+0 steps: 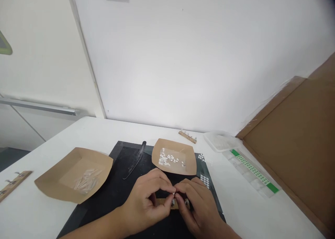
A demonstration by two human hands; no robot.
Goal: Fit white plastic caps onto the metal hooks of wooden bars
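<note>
My left hand (150, 197) pinches thumb and forefinger together on a small white piece (173, 193), mostly covered by the fingertips. Right against it, my right hand (199, 202) is closed in a pinch too; whatever lies between its fingertips is hidden. Just below both hands, a wooden strip with metal clips (176, 207) rests on the black mat (110, 193), partly covered by the fingers. Beyond the hands stands a brown paper tray (187, 149) with many small white oval pieces (167, 157) inside.
At left, another paper tray (60, 169) holds slim clear-and-pinkish pieces (86, 180). A dark curved tool (137, 160) lies on the mat. White oval stickers (205, 180) sit at its right. More clip strips (14, 185) and a green-striped plastic case (255, 172) lie on the white table.
</note>
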